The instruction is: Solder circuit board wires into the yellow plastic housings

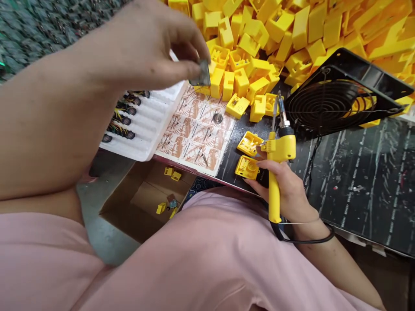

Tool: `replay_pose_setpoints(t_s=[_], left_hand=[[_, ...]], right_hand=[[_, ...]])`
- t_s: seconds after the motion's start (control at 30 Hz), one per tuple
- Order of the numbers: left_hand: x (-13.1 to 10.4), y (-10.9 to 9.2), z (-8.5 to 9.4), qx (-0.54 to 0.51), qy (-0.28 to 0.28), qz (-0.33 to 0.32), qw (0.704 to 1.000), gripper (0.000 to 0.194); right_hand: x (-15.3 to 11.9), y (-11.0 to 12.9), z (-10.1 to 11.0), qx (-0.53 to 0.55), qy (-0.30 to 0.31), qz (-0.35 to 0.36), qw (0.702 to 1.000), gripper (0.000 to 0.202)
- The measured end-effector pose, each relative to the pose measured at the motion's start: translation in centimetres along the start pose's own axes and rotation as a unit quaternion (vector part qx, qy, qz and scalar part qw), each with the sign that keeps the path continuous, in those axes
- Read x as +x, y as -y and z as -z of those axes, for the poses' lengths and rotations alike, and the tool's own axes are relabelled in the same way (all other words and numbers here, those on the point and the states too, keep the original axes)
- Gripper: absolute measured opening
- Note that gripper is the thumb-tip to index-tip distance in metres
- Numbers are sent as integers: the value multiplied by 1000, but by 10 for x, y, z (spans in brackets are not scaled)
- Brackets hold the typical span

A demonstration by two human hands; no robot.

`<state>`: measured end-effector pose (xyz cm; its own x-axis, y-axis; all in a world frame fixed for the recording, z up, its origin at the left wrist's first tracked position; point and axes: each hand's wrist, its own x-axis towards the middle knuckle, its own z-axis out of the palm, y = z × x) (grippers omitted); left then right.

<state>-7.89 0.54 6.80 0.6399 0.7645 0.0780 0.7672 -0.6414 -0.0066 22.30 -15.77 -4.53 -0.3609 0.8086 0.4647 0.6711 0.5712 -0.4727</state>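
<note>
My left hand (162,47) is raised over the left side of the bench, pinching a small, flat greyish piece (201,74), blurred, perhaps a circuit board. In my right hand (288,185) is a yellow soldering gun (274,190), its metal tip pointing up and away from me. The fingers of that hand also reach to an open yellow case half (247,167) on the bench, apparently touching its edge. Just beyond it lies another open yellow case half (249,143). What sits inside the two is too small to make out.
A heap of yellow cases (259,34) covers the back. A black fan (327,99) stands at right. A white foam tray (155,116) holds wired round parts at left, beside a patterned sheet (197,129). Below the bench edge is a cardboard box (129,211) with several pieces inside.
</note>
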Motion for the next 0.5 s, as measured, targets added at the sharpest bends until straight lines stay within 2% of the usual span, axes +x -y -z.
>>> replay_pose_setpoints(t_s=[0.07, 0.13, 0.2, 0.27, 0.3, 0.37, 0.43, 0.5], left_hand=[[8, -18, 10, 4, 40, -35, 999, 36], [13, -37, 14, 49, 114, -84, 989, 35], [9, -55, 4, 117, 196, -163, 960, 35], [-5, -68, -16, 131, 227, -261, 929, 32], [-14, -71, -27, 91, 204, -300, 927, 31], [-32, -69, -47, -22, 129, -292, 948, 35], [-44, -60, -59, -110, 27, -184, 976, 40], [-48, -51, -62, -148, -37, -59, 987, 38]], right_hand=[[0, 3, -4, -5, -19, -9, 1000, 42], [-1, 4, -7, 1, -19, -14, 1000, 43], [-2, 6, -8, 14, -12, -14, 1000, 45], [-2, 8, -4, 19, -26, -11, 999, 48], [-2, 9, 0, 15, -43, -6, 999, 47], [-4, 11, 9, -10, -89, 11, 996, 42], [-10, 12, 20, -33, -124, 26, 991, 36], [-19, 10, 31, -30, -128, 1, 991, 30]])
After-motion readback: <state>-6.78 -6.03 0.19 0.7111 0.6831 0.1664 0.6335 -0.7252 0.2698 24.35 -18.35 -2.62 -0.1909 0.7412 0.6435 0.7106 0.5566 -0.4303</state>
